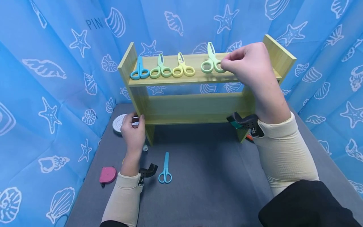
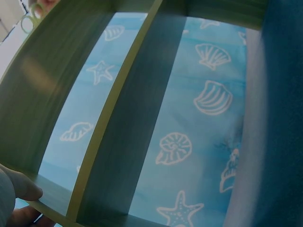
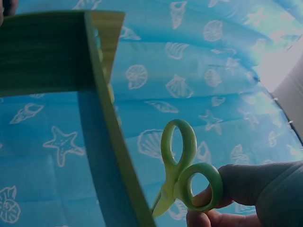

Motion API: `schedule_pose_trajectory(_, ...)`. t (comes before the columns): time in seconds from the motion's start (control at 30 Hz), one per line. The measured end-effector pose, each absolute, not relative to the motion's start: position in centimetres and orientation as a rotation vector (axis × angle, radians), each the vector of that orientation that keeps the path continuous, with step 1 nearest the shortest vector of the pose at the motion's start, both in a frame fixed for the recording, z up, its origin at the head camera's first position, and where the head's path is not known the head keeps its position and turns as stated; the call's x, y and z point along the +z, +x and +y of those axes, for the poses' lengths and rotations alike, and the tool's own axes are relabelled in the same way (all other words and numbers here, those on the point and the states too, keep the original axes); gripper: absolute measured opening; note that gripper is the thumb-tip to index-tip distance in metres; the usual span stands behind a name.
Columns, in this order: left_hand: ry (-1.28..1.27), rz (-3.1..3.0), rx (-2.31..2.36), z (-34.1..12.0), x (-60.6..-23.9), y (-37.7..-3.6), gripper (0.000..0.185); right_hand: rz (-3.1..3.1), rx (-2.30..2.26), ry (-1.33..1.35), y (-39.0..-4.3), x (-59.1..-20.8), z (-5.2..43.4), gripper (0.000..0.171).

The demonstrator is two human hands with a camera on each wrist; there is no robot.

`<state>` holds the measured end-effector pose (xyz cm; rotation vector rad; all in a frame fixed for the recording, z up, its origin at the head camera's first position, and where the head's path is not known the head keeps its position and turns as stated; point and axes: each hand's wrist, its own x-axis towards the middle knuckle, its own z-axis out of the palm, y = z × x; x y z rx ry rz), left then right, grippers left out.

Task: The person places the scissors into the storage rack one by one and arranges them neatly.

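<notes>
My right hand [image 1: 249, 64] pinches one handle ring of a pair of light green scissors [image 1: 212, 57], blades pointing to the back, over the top board of a wooden shelf [image 1: 195, 82]. In the right wrist view, thumb and fingers close on the ring of these scissors [image 3: 171, 176] beside the board's front edge. My left hand [image 1: 134, 134] grips the shelf's left side panel, its thumb [image 2: 27, 188] lying along the panel's edge in the left wrist view. Along the top board, from the left, lie blue scissors [image 1: 139, 67], green scissors [image 1: 160, 66] and yellow scissors [image 1: 181, 66].
Another pair of blue scissors [image 1: 165, 167] lies on the grey table in front of the shelf. Farther left is a pink tape measure [image 1: 108, 175]. A white round object [image 1: 119, 123] sits behind my left hand, and a small white piece [image 1: 145, 148] by the shelf's left foot.
</notes>
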<state>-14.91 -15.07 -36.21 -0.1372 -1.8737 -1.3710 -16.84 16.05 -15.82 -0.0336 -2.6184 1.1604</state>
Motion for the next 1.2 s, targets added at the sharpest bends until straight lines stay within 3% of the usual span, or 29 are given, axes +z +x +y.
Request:
schedule_pose_trajectory(0.23, -0.136, -1.876, -1.357, -15.1, -36.2, -15.0, 0.012, -2.767, 0.970, 0.051, -19.8, -16.0, 15.2, 0.024)
schedule_pose_trajectory(0.43, -0.135, -1.874, -1.365, -15.1, -36.3, -15.0, 0.013, -2.814, 0.866, 0.081, -20.2, -16.1, 14.9, 0.033)
schedule_pose_trajectory(0.83, -0.150, -1.867, -1.359, -15.2, -36.2, -15.0, 0.013, -2.495, 1.020, 0.035, -16.2, -16.9, 15.7, 0.039)
schedule_pose_trajectory(1.2, -0.147, -1.862, -1.374, -15.2, -36.4, -15.1, 0.013, -2.292, 1.101, 0.059, -12.1, -19.0, 17.1, 0.030)
